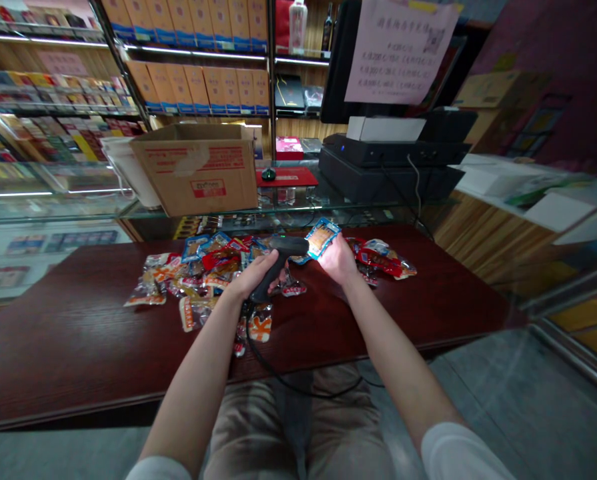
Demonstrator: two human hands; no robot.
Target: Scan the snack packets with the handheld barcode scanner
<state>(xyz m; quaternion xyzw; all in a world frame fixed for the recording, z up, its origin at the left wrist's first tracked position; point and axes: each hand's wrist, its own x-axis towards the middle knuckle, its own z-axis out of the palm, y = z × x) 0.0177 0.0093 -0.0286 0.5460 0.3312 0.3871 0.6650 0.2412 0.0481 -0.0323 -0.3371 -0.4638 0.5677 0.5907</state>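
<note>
Left hand: my left hand [251, 275] is closed around the grip of a black handheld barcode scanner [273, 268], my fingers wrapped across it.

Right hand: my right hand [337, 260] is gripping a blue-edged sealed food packet [322, 238] at my fingertips, holding it up above the counter with its face turned toward me.

Packet and scanner: the front end of the barcode scanner points at the sealed food packet and sits just beside its lower left edge. From here I cannot tell whether they are touching.

Other packets: a loose heap of sealed packets [205, 270] in blue, red and orange lies under and just beyond my left hand. A smaller group of red packets [383, 259] lies to the right of my right hand.

Cable: a thin black cable [291, 389] runs from the bottom of the barcode scanner, over the counter edge and down across my lap.

Counter: the dark red wooden counter [73, 327] carries all the packets.

Beyond: a glass display case [283, 207] stands past the counter, with a cardboard box [195, 170] and a black receipt printer [383, 163] on top. Shelves of boxed goods [198, 80] fill the wall behind.
</note>
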